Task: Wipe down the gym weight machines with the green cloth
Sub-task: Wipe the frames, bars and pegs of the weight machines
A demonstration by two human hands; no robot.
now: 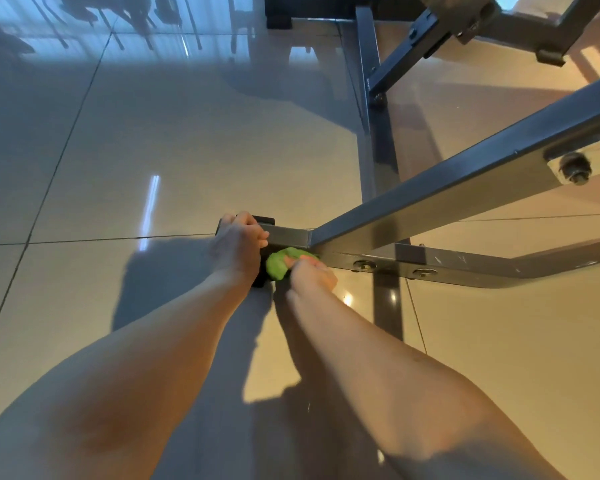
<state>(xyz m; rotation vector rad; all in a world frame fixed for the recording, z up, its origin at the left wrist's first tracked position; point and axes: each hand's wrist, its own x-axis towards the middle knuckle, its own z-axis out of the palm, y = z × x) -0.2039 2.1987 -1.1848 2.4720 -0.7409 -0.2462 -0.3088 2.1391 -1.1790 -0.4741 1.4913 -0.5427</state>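
Fingers [257, 233] of the left hand [238, 245] curl over the black-capped end of a grey steel base bar [465, 268] on a gym machine, gripping it. The right hand [312, 277] clutches a bunched green cloth [279, 266] against the bar's near side, at the left hand's 4 o'clock. A slanted beam [465, 174] rises from the joint toward 2 o'clock above glossy floor tiles [153, 133].
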